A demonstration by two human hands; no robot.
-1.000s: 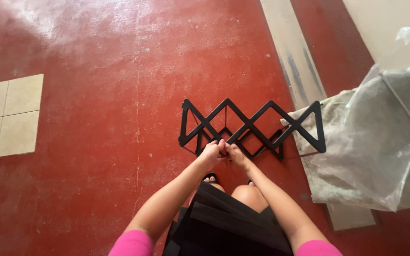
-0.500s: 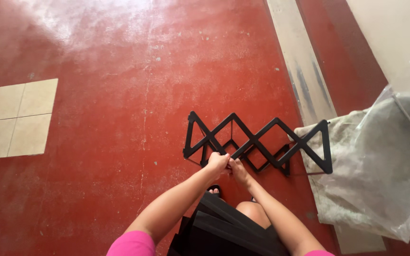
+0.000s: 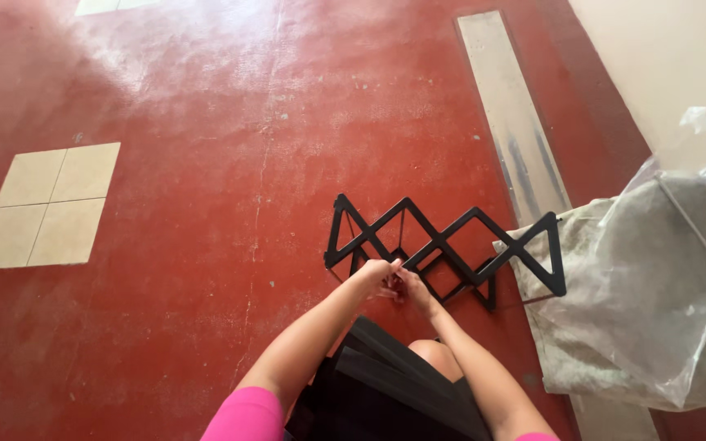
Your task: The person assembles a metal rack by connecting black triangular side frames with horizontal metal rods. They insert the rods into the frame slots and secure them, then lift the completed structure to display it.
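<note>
Right, black zigzag metal rack (image 3: 451, 245) stands on the red floor (image 3: 206, 204) just ahead of my knees, stretching mostly rightward from my hands. My left hand (image 3: 373, 273) and right hand (image 3: 413, 287) meet at its lower near edge, left of the middle, fingers curled tight around something small at a joint there. Can't make out what that is, too tiny and covered by my fingers. Rack's right end touches a crumpled clear plastic sheet (image 3: 655, 286), which is cut off by the right edge. Pale tile patch (image 3: 46, 204) sits well apart to the left. My black skirt (image 3: 386, 392) hides the floor beneath me.
</note>
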